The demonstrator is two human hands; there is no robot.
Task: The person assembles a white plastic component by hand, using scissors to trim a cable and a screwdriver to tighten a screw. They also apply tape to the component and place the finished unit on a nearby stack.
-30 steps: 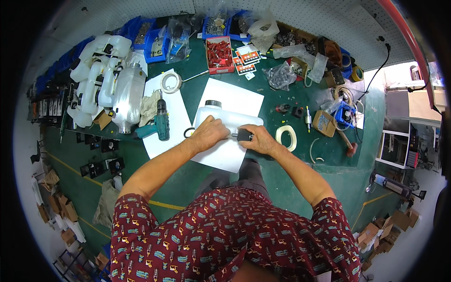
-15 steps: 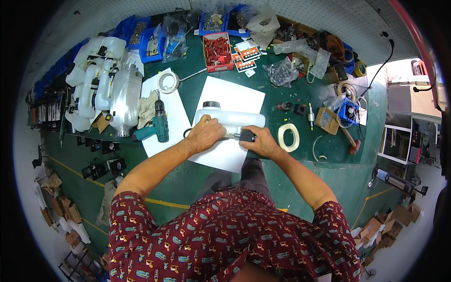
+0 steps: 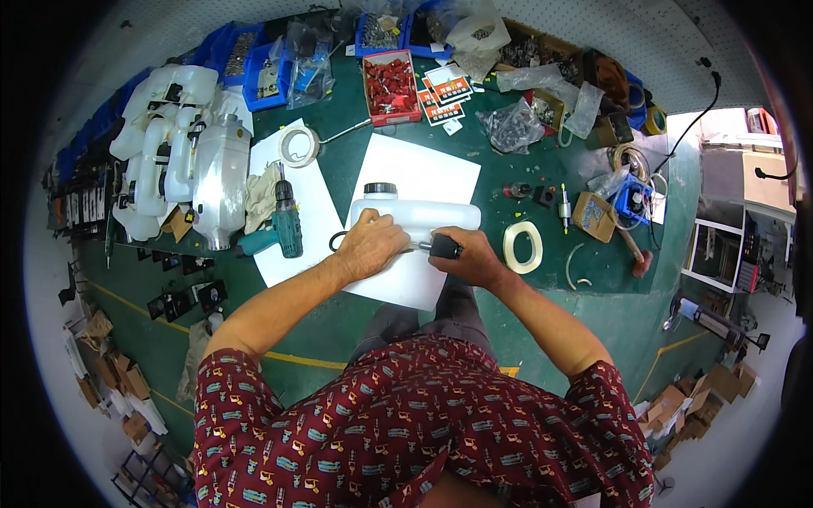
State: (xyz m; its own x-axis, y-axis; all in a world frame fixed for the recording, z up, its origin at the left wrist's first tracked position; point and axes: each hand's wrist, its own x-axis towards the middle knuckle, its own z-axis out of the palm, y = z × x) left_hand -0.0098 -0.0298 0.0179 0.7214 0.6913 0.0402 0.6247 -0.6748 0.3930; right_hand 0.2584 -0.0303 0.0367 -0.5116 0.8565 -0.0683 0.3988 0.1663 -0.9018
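Observation:
A translucent white plastic tank [image 3: 436, 215] with a black screw cap [image 3: 380, 190] lies on white paper [image 3: 415, 173] in front of me. My left hand [image 3: 373, 244] is closed against the tank's near side; its fingertips and what they pinch are hidden. A thin black loop [image 3: 335, 241] shows beside the left wrist. My right hand [image 3: 471, 255] grips the black handle of a screwdriver [image 3: 445, 246]. Its metal shaft points left toward the left fingers.
A teal cordless drill [image 3: 286, 229] and tape roll [image 3: 298, 146] lie left, beside several white tanks [image 3: 157, 161]. A red box of small red parts [image 3: 392, 91] stands behind. At right are a cream ring [image 3: 522, 248], a hammer [image 3: 637, 256] and a small cardboard box [image 3: 593, 217].
My right hand has turned slightly around the screwdriver handle. My left hand and the tank stay nearly in place; the whole view has shifted a little.

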